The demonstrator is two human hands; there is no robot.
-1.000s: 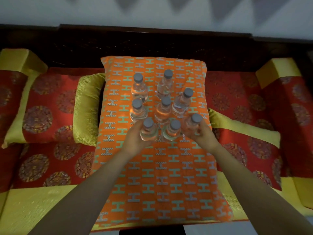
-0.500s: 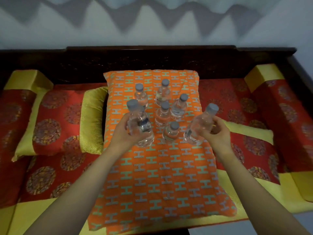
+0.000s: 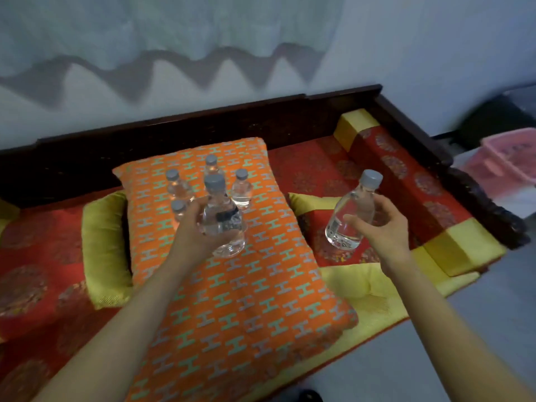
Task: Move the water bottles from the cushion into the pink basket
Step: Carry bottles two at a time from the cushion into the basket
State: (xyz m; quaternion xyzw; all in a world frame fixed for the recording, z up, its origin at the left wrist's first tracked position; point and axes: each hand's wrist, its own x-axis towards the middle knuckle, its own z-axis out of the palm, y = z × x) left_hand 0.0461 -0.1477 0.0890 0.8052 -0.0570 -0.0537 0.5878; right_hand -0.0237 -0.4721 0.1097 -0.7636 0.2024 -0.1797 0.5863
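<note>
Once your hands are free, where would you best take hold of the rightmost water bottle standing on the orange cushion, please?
Probably wrap the clear body of the rightmost bottle below its grey cap, coming from the right: it stands upright, that side is open cushion, and other bottles crowd its left.

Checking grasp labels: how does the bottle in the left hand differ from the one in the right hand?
Pose: the left-hand bottle stands near upright; the right-hand bottle tilts, cap toward the right.
Place: the left-hand bottle is over the orange cushion; the right-hand bottle is past its edge, nearer the pink basket.
Shared: both clear, grey-capped, lifted, gripped by left hand and right hand.
</note>
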